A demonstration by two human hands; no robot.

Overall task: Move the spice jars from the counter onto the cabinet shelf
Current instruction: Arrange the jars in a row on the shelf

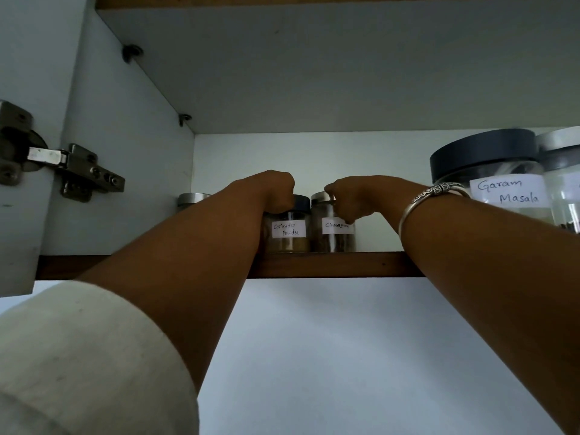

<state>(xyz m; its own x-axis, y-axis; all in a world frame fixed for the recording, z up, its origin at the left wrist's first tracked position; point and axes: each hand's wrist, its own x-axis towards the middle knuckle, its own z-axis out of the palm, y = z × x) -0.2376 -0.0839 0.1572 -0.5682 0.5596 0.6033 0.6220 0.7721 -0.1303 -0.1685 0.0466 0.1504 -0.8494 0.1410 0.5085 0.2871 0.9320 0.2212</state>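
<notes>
Both arms reach up into the cabinet. My left hand (276, 191) grips the dark lid of the coriander powder jar (287, 230), which stands on the wooden-edged shelf (329, 264). Right beside it stands the cinnamon jar (334, 230) with a silver lid. My right hand (348, 199), with a silver bangle on its wrist, curls over that jar's lid and right side. The two jars stand upright and nearly touch.
A silver-lidded jar (193, 199) stands behind my left arm at the shelf's left. A large garam masala jar (489, 177) with a black lid and another big jar (561, 180) stand at the right. The open door's hinge (62, 164) is at left.
</notes>
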